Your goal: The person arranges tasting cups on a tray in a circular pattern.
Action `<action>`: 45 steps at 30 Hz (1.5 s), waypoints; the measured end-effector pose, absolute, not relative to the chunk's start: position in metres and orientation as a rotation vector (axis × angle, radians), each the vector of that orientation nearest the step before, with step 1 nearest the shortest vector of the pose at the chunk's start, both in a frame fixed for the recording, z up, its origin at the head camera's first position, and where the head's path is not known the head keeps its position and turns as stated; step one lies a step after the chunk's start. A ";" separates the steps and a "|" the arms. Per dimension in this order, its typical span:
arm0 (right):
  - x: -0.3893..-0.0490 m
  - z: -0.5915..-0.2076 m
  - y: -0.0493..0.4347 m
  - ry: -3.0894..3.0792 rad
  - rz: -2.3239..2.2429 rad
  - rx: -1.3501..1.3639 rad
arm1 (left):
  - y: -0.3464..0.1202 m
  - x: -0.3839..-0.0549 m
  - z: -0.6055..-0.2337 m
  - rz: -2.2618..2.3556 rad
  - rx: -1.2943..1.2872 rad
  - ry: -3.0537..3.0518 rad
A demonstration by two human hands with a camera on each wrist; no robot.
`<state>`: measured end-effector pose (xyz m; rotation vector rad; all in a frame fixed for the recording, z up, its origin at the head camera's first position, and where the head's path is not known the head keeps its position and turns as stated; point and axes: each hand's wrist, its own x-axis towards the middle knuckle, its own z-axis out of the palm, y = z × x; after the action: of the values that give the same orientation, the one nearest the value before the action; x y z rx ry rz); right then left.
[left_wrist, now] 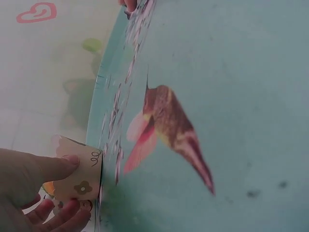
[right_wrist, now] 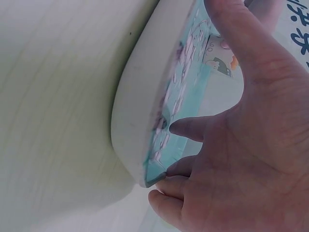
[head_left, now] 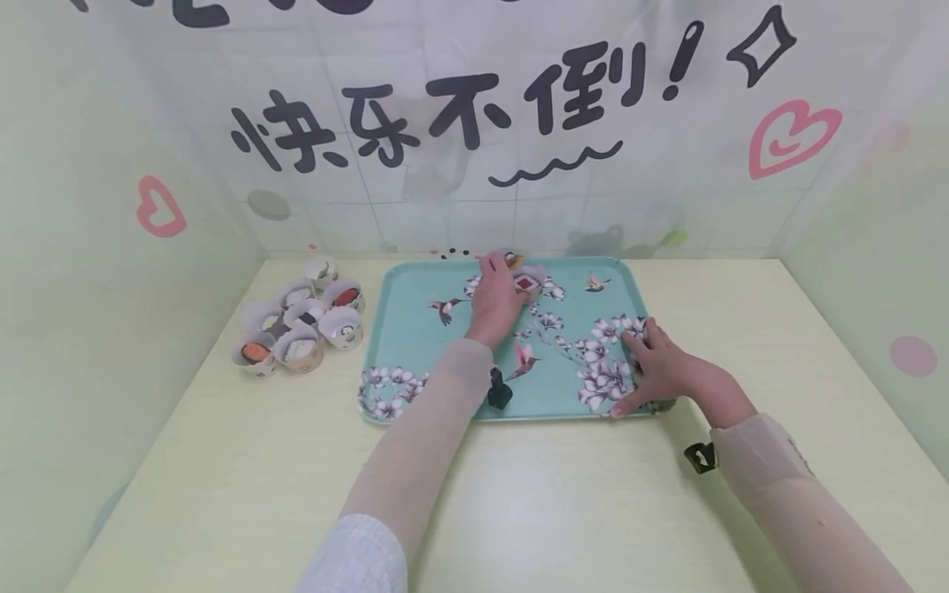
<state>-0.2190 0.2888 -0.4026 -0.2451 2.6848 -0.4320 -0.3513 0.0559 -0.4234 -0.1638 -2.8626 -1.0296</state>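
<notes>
A teal tray [head_left: 415,329] printed with flowers and hummingbirds lies on the table. At its back edge my left hand [head_left: 498,301] holds a small paper cup [head_left: 530,272] with a red-and-white piece inside. In the left wrist view, the thumb lies against the flower-printed side of this paper cup [left_wrist: 84,169]. Something orange [head_left: 514,261] shows just behind the fingers, partly hidden; a second printed cup seems to stand there. My right hand [head_left: 656,366] rests with spread fingers on the tray's right front corner. The right wrist view shows its fingertips [right_wrist: 181,128] at the rim, holding no cup.
Left of the tray stands a cluster of several paper cups [head_left: 300,350], some with orange, red, white or dark pieces inside. A white wall sheet [head_left: 445,181] with black writing hangs behind the pale table [head_left: 578,502]. Dark wrist mounts [head_left: 499,389] sit on both sleeves.
</notes>
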 end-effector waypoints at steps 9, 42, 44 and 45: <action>-0.219 -0.403 0.288 2.692 -0.408 -0.259 | 0.050 -0.353 -0.420 -0.996 -0.214 -2.866; -0.217 -0.400 0.286 2.670 -0.437 -0.267 | 0.011 -0.329 -0.384 -1.247 -0.340 -2.964; -0.217 -0.400 0.286 2.669 -0.435 -0.270 | 0.008 -0.327 -0.384 -1.259 -0.349 -2.952; -0.217 -0.399 0.286 2.669 -0.435 -0.271 | 0.006 -0.327 -0.384 -1.265 -0.355 -2.947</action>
<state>-0.2167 0.2861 -0.3994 -0.2708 2.6685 -0.4348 -0.3265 0.0064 -0.3836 -0.3551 -2.9467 -1.2653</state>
